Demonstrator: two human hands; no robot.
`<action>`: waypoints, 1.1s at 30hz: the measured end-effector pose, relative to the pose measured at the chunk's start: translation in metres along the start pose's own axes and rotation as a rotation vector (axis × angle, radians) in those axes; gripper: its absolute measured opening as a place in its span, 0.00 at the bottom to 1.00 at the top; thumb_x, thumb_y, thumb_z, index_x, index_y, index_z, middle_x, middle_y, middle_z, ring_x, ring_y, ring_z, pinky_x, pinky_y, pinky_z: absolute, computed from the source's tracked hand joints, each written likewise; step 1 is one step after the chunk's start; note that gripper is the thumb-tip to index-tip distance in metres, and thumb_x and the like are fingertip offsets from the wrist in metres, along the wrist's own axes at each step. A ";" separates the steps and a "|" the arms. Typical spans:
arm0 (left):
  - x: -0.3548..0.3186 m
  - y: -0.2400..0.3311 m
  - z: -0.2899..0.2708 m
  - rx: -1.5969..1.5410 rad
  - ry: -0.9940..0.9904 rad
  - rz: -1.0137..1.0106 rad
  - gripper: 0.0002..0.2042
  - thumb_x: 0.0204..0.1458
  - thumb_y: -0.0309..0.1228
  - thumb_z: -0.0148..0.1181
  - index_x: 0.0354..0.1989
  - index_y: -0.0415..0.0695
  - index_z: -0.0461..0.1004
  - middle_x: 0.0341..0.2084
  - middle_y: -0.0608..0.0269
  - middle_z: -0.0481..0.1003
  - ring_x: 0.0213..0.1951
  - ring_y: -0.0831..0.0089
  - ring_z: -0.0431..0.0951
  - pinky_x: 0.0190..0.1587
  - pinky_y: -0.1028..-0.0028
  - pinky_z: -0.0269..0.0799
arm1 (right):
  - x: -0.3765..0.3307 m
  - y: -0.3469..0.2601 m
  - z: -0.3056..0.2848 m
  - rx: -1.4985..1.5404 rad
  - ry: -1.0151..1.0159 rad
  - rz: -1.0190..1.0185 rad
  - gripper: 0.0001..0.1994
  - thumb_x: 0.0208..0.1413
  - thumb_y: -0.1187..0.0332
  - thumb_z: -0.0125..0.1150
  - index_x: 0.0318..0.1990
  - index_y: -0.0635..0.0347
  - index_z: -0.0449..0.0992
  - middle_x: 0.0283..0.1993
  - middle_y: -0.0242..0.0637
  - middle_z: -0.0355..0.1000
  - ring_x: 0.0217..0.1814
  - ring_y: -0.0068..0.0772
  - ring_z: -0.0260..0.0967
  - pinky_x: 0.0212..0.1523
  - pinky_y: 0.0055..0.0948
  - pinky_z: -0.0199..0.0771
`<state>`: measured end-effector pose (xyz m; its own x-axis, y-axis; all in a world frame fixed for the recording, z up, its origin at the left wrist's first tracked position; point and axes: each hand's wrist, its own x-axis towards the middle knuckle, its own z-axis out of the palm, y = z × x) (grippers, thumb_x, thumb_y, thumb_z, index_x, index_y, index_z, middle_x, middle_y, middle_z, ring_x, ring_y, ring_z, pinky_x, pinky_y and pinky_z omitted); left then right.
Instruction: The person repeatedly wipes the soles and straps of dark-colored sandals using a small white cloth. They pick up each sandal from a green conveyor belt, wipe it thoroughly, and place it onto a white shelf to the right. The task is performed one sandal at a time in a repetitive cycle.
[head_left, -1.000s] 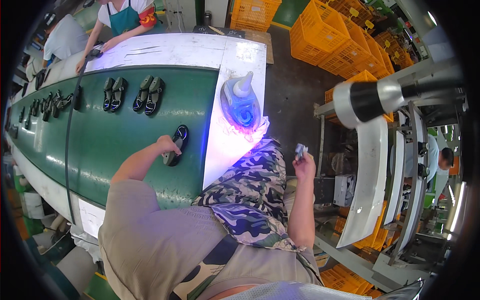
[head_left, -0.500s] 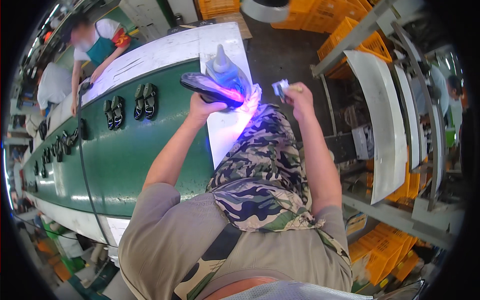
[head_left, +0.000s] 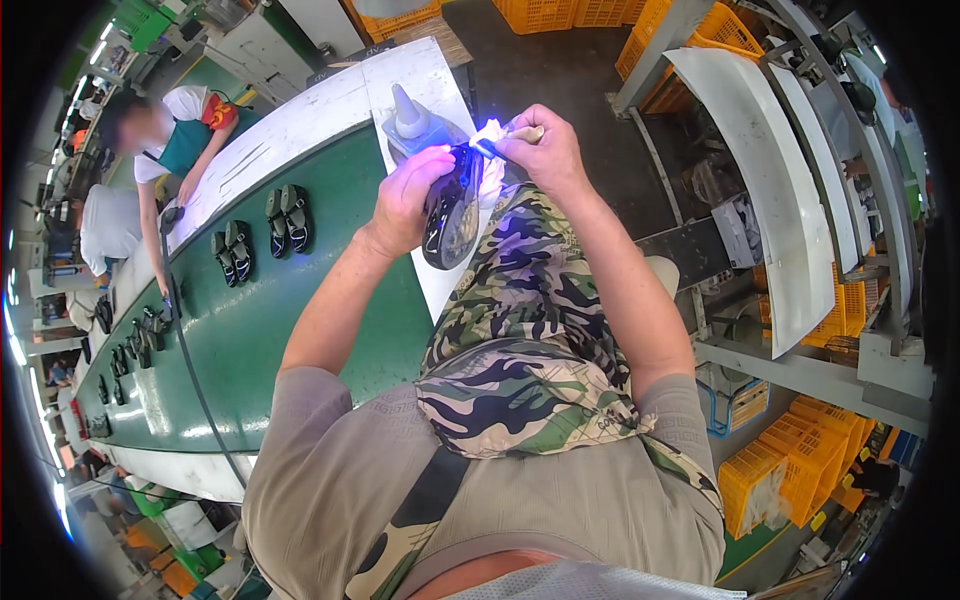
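My left hand (head_left: 408,196) grips a black shoe (head_left: 452,214) and holds it up over my camouflage apron (head_left: 530,330), just in front of the bench edge. My right hand (head_left: 548,150) pinches a small brush with a wooden handle (head_left: 527,132); its tip touches the upper end of the shoe, where a blue-violet light glows. A grey pot with a white cone top (head_left: 412,118) stands on the white bench strip right behind the shoe.
A green conveyor belt (head_left: 250,330) runs off to the left and carries pairs of black shoes (head_left: 287,218) (head_left: 235,250). A co-worker in a teal apron (head_left: 170,140) leans on its far side. White curved panels (head_left: 760,170) and orange crates (head_left: 770,480) stand at the right.
My left hand took the shoe off the belt and lifted it to the glowing light. My right hand came across with the brush and now touches the shoe.
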<state>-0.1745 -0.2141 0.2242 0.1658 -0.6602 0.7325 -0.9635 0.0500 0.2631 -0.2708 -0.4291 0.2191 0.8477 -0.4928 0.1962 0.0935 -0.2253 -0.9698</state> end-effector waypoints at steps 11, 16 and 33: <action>0.001 -0.006 0.021 -0.007 -0.159 -0.165 0.29 0.34 0.23 0.72 0.49 0.39 0.67 0.41 0.48 0.73 0.44 0.50 0.77 0.46 0.61 0.76 | -0.013 -0.005 -0.013 0.585 -0.219 0.233 0.10 0.45 0.78 0.69 0.33 0.64 0.73 0.28 0.34 0.73 0.30 0.25 0.71 0.31 0.25 0.72; 0.005 -0.004 0.030 -0.011 -0.355 -0.346 0.27 0.33 0.25 0.71 0.46 0.39 0.69 0.38 0.49 0.73 0.42 0.50 0.77 0.45 0.61 0.75 | -0.010 -0.018 -0.025 0.438 -0.200 0.169 0.09 0.45 0.77 0.70 0.33 0.63 0.74 0.29 0.32 0.73 0.30 0.22 0.71 0.32 0.24 0.72; 0.012 -0.016 0.018 -0.876 -0.831 -0.897 0.42 0.30 0.33 0.77 0.59 0.36 0.66 0.46 0.61 0.75 0.47 0.69 0.74 0.57 0.70 0.67 | 0.003 0.005 -0.030 0.017 -0.123 -0.186 0.11 0.45 0.75 0.71 0.29 0.61 0.70 0.29 0.31 0.72 0.32 0.21 0.67 0.35 0.25 0.69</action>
<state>-0.1610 -0.2367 0.2177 0.1632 -0.9238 -0.3463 -0.1330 -0.3684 0.9201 -0.2836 -0.4565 0.2189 0.8723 -0.3380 0.3534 0.2618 -0.2876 -0.9213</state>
